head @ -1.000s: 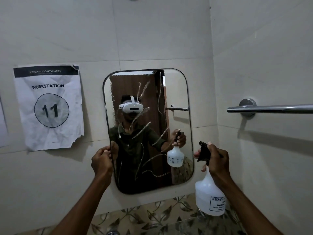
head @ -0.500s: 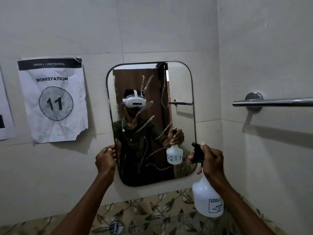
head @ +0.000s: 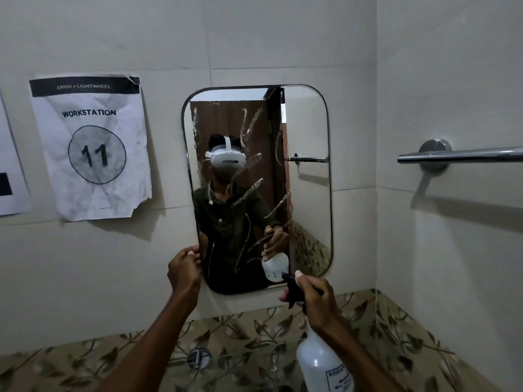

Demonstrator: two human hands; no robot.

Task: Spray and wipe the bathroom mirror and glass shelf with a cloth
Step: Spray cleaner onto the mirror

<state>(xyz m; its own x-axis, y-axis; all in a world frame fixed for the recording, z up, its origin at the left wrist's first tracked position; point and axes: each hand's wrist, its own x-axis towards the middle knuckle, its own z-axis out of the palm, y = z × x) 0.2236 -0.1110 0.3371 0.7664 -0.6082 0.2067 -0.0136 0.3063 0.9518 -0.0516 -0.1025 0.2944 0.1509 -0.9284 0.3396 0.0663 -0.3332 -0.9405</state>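
The tall rounded-corner wall mirror [head: 305, 137] hangs on the pale tiled far wall and is far from clean: whitish streaks and smears run across its upper and middle glass, and a speckled band follows its left edge. By my judgement the task is in its early part, with spraying under way or just about to start, and no wiping done that shows.

The right hand [head: 317, 299] is closed around the black trigger head of the white translucent plastic spray bottle [head: 321, 363], which hangs near and to the right, below the mirror's lower right corner, its nozzle facing the glass. The left hand [head: 184, 271] is pinched shut on the mirror's lower left edge, seemingly steadying it; I cannot tell whether it holds anything else.

No cloth is visible anywhere (it may be out of view), so one must be found before wiping. Low in the scene, a round chrome fitting [head: 199, 358] sits on the leaf-patterned tile band [head: 85, 360], and a faint clear edge beside it may be the glass shelf; it is too indistinct to be sure, and it looks untouched.

Around the work: a crumpled white paper sign reading "WORKSTATION 11" [head: 93, 148] is taped to the left, and a chrome towel bar [head: 458, 155] projects from the right wall. Overspray could wet the paper.
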